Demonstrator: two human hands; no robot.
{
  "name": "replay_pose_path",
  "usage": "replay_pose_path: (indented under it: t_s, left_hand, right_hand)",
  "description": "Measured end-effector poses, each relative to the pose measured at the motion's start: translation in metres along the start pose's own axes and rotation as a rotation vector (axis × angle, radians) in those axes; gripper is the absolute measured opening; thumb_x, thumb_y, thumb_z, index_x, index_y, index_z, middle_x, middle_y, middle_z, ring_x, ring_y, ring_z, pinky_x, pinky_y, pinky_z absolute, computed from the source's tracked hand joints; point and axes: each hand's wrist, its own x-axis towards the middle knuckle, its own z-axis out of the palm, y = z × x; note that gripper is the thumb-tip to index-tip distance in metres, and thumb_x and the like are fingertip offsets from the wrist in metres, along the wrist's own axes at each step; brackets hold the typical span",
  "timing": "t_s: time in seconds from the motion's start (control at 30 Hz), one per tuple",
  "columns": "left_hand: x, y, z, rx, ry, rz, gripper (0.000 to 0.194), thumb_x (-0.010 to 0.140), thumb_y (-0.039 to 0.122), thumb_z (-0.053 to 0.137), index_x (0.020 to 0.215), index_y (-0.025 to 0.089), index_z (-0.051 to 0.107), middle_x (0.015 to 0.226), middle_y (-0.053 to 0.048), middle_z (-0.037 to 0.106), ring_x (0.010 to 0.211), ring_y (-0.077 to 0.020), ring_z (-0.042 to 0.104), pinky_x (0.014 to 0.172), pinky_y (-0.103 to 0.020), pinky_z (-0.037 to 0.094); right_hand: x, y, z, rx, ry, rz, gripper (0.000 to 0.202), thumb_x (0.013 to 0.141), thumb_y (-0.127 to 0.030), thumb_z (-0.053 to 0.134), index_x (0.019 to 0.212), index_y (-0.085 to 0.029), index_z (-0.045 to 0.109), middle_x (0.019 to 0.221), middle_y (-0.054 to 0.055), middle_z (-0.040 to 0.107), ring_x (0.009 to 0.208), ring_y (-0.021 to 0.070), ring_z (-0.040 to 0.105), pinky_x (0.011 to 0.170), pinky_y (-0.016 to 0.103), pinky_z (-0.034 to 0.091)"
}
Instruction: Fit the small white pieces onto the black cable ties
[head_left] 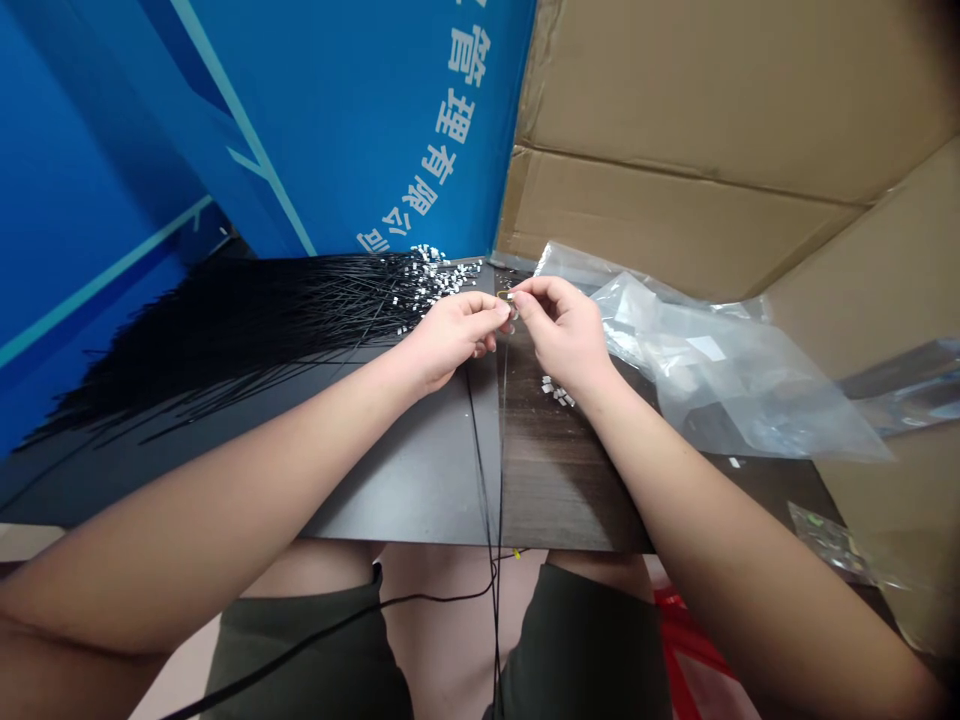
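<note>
Both of my hands meet over the dark table, near its back edge. My left hand [463,335] is closed in a pinch, thumb against forefinger, at the end of thin black cords [480,440] that hang down over the table's front edge. My right hand [564,325] pinches from the other side, its fingertips almost touching the left ones. Between the fingertips shows a small white and yellowish piece [508,296]; its exact shape is too small to tell. Small white pieces [556,391] lie just below my right hand.
A large bundle of black cords [285,300] with white ends lies at the left. Clear plastic bags [720,370] spread over the right side. A small bag [829,540] lies at the right front. Blue panel [337,120] and cardboard [697,100] stand behind the table [405,480].
</note>
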Motion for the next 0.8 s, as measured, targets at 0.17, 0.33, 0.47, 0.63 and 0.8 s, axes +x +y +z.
replay_pose_path:
  t_s: [0.17, 0.33, 0.47, 0.63, 0.8]
  left_hand:
    - [0.0002, 0.0031, 0.0005, -0.002, 0.018, 0.026, 0.015, 0.085, 0.027, 0.073, 0.077, 0.017, 0.065, 0.078, 0.0, 0.065, 0.058, -0.007, 0.049, 0.054, -0.023, 0.035]
    - [0.002, 0.0034, -0.0001, 0.096, 0.067, 0.083, 0.012, 0.084, 0.023, 0.069, 0.074, 0.017, 0.066, 0.076, 0.0, 0.065, 0.06, -0.0079, 0.051, 0.059, -0.024, 0.04]
    - [0.002, 0.004, -0.0014, 0.187, 0.109, 0.141, 0.013, 0.084, 0.023, 0.069, 0.073, 0.016, 0.066, 0.075, 0.0, 0.065, 0.062, -0.0085, 0.052, 0.064, -0.025, 0.044]
    - [0.0009, 0.006, -0.0031, 0.245, 0.121, 0.175, 0.011, 0.083, 0.021, 0.068, 0.074, 0.015, 0.067, 0.072, 0.001, 0.062, 0.062, -0.0089, 0.052, 0.065, -0.025, 0.044]
    - [0.0022, 0.0047, -0.0062, 0.316, 0.11, 0.193, 0.011, 0.083, 0.023, 0.066, 0.075, 0.016, 0.067, 0.073, 0.0, 0.063, 0.062, -0.0099, 0.052, 0.062, -0.025, 0.043]
  right_hand:
    - [-0.0007, -0.0007, 0.001, 0.0, -0.005, -0.01, 0.007, 0.096, -0.025, 0.067, 0.098, -0.022, 0.073, 0.098, 0.004, 0.078, 0.089, 0.0194, 0.071, 0.086, 0.039, 0.057]
    - [-0.0008, -0.0036, 0.0005, -0.046, -0.021, -0.012, 0.007, 0.095, -0.024, 0.067, 0.095, -0.022, 0.073, 0.098, 0.005, 0.078, 0.089, 0.0196, 0.07, 0.086, 0.039, 0.057]
    - [-0.001, -0.0046, -0.0009, -0.089, -0.048, -0.025, 0.008, 0.096, -0.024, 0.066, 0.095, -0.021, 0.074, 0.099, 0.005, 0.078, 0.088, 0.0197, 0.07, 0.085, 0.038, 0.056]
    - [0.0003, -0.0041, -0.0035, -0.179, -0.092, -0.098, 0.009, 0.097, -0.023, 0.064, 0.095, -0.022, 0.073, 0.096, 0.005, 0.076, 0.088, 0.0213, 0.068, 0.083, 0.039, 0.054]
    - [0.0024, -0.0047, -0.0069, -0.273, -0.129, -0.179, 0.01, 0.099, -0.022, 0.061, 0.094, -0.023, 0.069, 0.096, 0.006, 0.073, 0.09, 0.0229, 0.066, 0.085, 0.04, 0.051]
